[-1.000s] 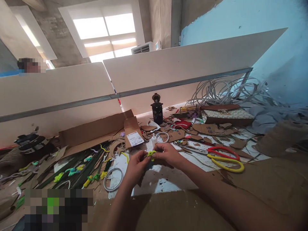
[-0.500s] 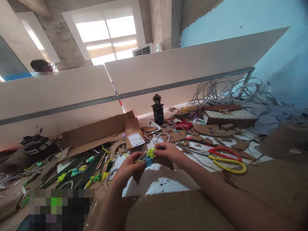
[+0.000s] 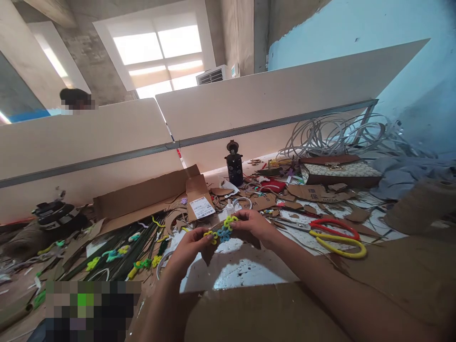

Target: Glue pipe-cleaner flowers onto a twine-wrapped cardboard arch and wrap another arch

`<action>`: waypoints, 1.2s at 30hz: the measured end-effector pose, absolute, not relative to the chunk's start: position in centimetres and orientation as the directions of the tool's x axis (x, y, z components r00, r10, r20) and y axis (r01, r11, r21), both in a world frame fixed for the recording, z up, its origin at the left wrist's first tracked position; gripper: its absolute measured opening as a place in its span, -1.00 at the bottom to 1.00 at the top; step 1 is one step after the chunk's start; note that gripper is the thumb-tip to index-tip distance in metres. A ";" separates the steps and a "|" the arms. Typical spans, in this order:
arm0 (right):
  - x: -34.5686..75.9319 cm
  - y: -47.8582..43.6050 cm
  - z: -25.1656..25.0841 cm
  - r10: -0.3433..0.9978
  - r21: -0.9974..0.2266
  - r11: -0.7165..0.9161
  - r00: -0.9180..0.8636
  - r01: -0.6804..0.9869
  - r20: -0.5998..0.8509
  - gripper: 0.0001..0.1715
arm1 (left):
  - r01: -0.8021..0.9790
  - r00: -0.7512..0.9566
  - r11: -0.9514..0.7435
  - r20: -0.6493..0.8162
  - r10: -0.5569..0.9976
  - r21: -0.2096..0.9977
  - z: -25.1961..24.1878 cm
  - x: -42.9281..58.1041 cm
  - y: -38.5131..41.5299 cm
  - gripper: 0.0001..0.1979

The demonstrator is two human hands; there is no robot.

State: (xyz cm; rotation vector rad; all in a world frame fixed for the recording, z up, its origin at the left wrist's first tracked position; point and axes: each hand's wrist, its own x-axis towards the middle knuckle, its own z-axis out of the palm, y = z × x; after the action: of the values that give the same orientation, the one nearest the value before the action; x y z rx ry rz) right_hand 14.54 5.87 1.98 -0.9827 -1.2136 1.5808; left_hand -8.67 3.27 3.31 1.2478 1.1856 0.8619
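Right, nearest you a brown cardboard sheet (image 3: pixel 256 308) fills the foreground. Just past it, your left hand (image 3: pixel 188 244) and right hand (image 3: pixel 254 225) each pinch one end of a pipe-cleaner flower strip (image 3: pixel 221 231). Its long axis runs from eight o'clock to two o'clock, and your left hand sits nearer you. Red-and-yellow scissors (image 3: pixel 338 236) lie at three o'clock of the strip. A black bottle (image 3: pixel 234 165) stands farther off at twelve.

One camera, on the person's head, faces forward and down: left hand (image 3: pixel 189 245) and right hand (image 3: pixel 255 226) near, white partition (image 3: pixel 285 90) beyond.
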 end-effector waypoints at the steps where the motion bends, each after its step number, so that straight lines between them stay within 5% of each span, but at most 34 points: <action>1: 14.5 5.8 2.0 0.956 -0.977 -0.122 -0.287 -0.174 -0.068 -0.49 | 0.114 0.221 0.164 -0.186 0.957 0.980 3.0 -8.6 3.5 -0.46; 11: 15.2 6.3 2.8 0.970 -0.998 -0.022 -0.244 -0.053 -0.008 -0.44 | 0.045 0.139 0.161 -0.166 0.976 0.986 4.2 -9.0 2.6 -0.56; 24: 18.3 8.0 3.6 0.986 -0.988 0.156 -0.054 0.002 0.155 -0.47 | 0.077 0.069 0.262 -0.267 0.961 0.962 3.8 -11.5 3.4 -0.45; 36: 22.0 5.5 1.2 0.993 -0.994 0.107 -0.050 0.031 0.106 -0.54 | 0.215 0.106 0.259 -0.286 0.952 0.942 2.6 -11.2 3.6 -0.54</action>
State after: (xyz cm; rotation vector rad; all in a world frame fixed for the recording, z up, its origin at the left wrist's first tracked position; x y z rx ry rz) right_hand 22.04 5.49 1.18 -1.1312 -1.3185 1.1489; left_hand -11.24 3.62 2.62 1.1997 1.3682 0.8027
